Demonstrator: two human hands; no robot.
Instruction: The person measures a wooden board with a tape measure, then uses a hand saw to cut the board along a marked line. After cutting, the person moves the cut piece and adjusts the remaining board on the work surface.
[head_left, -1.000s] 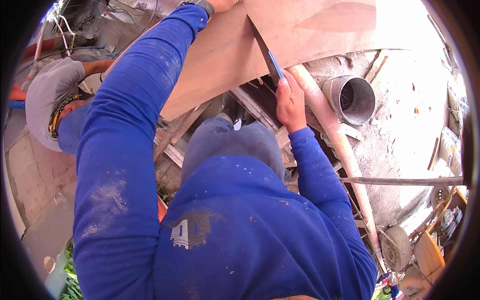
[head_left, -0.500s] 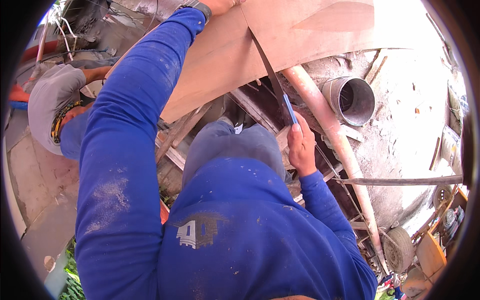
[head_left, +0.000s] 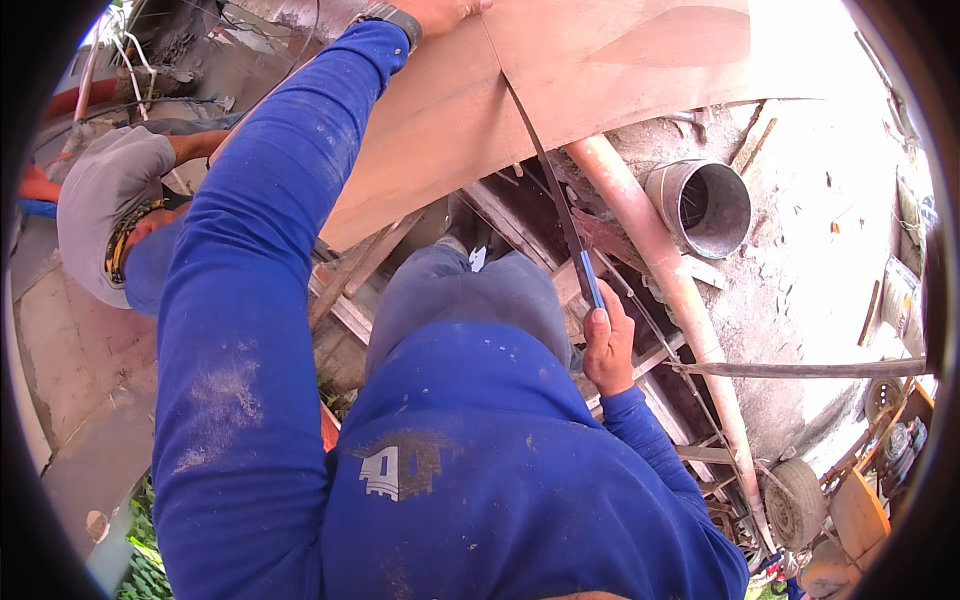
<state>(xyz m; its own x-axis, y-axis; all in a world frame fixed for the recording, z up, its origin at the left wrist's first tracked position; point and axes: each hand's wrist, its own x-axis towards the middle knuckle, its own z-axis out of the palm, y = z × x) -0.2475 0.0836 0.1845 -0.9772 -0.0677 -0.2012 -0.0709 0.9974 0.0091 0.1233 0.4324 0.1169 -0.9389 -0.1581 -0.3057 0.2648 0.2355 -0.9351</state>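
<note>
At the top of the head view, my left hand [head_left: 432, 12] rests on a large pale-brown sheet [head_left: 620, 65], its fingers partly cut off by the frame edge. My right hand [head_left: 607, 340] is closed on the handle of a handsaw [head_left: 558, 195], which has a blue strip. The saw's long dark blade slants up into the sheet, where a thin cut line continues toward my left hand. My blue-sleeved left arm hides part of the sheet's left side.
A bent-over co-worker [head_left: 110, 220] is at the left. Right are a metal bucket [head_left: 700, 205], a long pale pole [head_left: 690, 310], a thin bar [head_left: 800, 367], a wheel [head_left: 795, 505] and clutter. Loose boards and debris [head_left: 500, 215] lie under the sheet around my legs.
My right hand and the saw have drawn back down and rightward, so more blade shows below the sheet's edge. My left hand stays at the top of the sheet.
</note>
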